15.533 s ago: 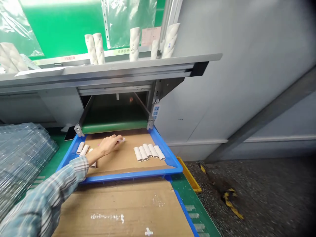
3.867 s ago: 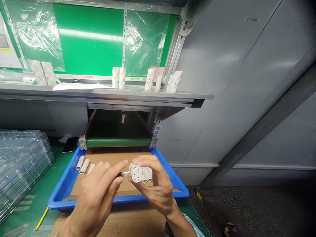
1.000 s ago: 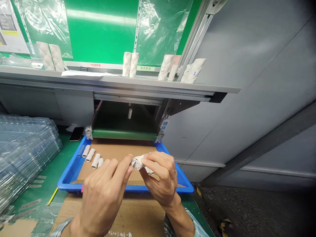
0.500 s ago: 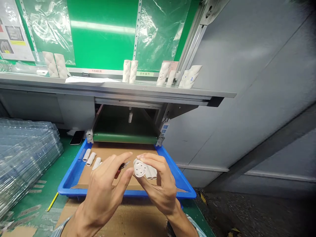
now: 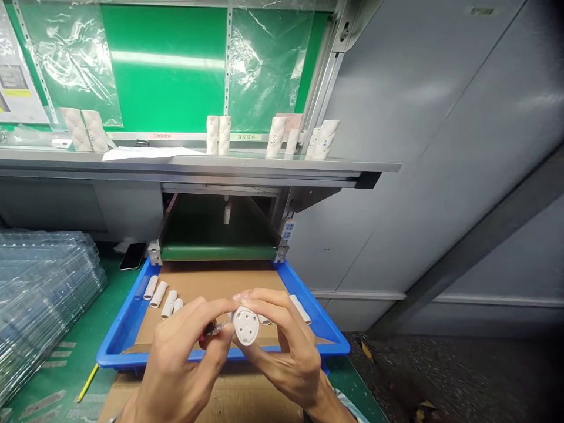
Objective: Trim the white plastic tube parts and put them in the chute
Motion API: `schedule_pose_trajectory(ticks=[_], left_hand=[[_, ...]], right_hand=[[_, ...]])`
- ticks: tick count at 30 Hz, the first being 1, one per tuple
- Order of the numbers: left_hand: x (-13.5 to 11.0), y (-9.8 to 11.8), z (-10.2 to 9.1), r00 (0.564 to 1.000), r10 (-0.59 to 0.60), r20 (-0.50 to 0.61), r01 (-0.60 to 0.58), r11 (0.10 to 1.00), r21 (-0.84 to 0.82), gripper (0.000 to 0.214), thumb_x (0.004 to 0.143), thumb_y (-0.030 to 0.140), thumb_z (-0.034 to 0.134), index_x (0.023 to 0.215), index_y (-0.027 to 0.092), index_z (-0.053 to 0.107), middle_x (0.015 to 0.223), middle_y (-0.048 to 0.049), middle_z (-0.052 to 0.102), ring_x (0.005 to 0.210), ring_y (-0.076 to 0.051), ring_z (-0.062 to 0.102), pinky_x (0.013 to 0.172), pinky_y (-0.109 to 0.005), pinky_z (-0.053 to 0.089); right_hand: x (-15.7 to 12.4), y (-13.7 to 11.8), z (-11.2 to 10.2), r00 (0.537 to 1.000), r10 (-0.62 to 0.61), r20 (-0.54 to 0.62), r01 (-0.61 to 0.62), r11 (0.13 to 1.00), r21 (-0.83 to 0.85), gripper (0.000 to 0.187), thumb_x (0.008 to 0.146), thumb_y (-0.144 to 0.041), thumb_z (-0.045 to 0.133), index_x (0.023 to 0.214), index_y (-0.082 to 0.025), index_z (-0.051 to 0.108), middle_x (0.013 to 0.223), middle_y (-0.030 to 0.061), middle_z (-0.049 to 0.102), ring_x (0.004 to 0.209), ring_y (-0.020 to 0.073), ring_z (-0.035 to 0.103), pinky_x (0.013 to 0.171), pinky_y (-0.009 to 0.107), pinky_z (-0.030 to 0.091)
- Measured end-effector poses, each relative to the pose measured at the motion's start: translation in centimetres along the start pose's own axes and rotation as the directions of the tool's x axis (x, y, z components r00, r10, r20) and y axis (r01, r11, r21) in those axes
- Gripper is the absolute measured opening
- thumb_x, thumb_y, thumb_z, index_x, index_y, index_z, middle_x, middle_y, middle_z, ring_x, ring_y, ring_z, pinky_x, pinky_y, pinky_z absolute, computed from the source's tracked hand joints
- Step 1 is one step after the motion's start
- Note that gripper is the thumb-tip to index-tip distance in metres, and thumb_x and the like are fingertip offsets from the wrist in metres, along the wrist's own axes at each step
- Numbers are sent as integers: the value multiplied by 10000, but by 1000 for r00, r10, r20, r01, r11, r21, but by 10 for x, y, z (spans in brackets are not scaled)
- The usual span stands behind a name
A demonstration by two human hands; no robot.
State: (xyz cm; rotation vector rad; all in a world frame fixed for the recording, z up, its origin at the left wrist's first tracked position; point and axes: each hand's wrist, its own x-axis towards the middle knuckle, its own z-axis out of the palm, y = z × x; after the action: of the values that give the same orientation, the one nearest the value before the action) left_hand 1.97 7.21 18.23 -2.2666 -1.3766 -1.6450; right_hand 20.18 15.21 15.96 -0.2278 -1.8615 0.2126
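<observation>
Blue tray lies below. The right hand grips a light, stiff tube (best held along its body); the left hand pinches a small tool.

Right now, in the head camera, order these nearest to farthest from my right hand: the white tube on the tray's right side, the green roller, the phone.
From your right hand:
1. White tube, right side of the blue tray, just past your fingers.
2. Green roller, behind the tray's far edge.
3. Black phone, left of the tray.
</observation>
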Motion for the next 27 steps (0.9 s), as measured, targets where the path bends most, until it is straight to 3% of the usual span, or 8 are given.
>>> schedule_pose_trajectory(ticks=[13,17,21,24,27], left_hand=[[4,2,0,999,-38,17,39,998,-56,205,1084,194,579,1244,261,688,823,38,702,629,-95,593,579,-182,476],[4,-5,1,983,-160,87,169,979,-113,72,1067,276,631,1118,235,661,782,44,665,626,-105,591,590,-190,488],[6,-19,1,944,-326,58,330,939,-97,328,1130,357,496,857,211,607,638,44,584,548,-109,530,538,-209,429],[9,-27,2,943,-330,31,332,939,-90,231,1102,385,567,999,212,678,630,48,604,529,-117,522,521,-213,421],[11,-27,2,966,-232,115,245,963,-114,198,1027,362,699,1174,233,728,899,-13,767,692,-140,663,639,-218,540]], right_hand=[[3,1,-1,1000,-4,10,5,998,-60,440,985,-90,744,1400,-202,648,1206,123,751,1125,252,765,956,388,698],[7,2,1,996,-47,82,54,995,-85,405,1019,-114,716,1406,-220,660,1188,112,774,1114,249,794,945,381,708],[6,8,6,988,-54,143,62,997,-53,350,1040,-150,708,1382,-217,674,1184,108,785,1055,227,806,900,349,706],[4,15,12,994,6,110,-3,1000,-28,485,1045,-201,730,1506,-224,580,1132,91,779,1015,212,800,890,336,695],[2,21,16,997,24,80,-20,999,-45,645,1059,-263,726,1634,-210,436,1138,93,784,1021,204,797,915,327,687]])
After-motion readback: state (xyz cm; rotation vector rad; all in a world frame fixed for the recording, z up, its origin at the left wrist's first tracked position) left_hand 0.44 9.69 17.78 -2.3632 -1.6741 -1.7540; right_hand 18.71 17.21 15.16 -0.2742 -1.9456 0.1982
